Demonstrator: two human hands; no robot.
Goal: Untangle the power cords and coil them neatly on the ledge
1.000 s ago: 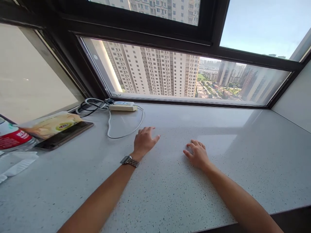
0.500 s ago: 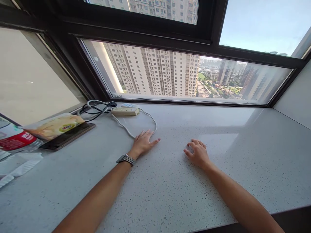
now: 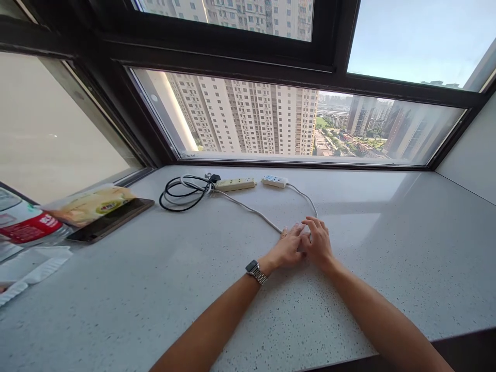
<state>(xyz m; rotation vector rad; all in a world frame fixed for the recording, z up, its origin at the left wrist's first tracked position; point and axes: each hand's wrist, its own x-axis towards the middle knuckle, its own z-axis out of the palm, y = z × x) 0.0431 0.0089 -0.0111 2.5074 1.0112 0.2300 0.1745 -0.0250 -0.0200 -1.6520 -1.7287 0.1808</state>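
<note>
My left hand (image 3: 285, 249), with a metal-band watch (image 3: 256, 272) on its wrist, has come up against my right hand (image 3: 318, 245). Its fingers are closed on a white power cord (image 3: 251, 208), low over the counter. The cord runs from there to a small white socket block (image 3: 274, 181) and back toward a cream power strip (image 3: 235, 184). Curled fingers of my right hand meet the cord at the left fingertips. Where the two hands overlap, the exact grip is hidden.
Coiled black and grey cables (image 3: 182, 194) lie left of the strip. Farther left are a phone (image 3: 112, 219), a tissue pack (image 3: 91, 203), a red-labelled bottle (image 3: 29, 222) and a white wrapper (image 3: 33, 266). Windows rise behind the speckled counter (image 3: 406, 248).
My left hand has moved right to meet my right hand, drawing the cord along. The power strip, socket block and cables have slid right. My right hand has barely moved.
</note>
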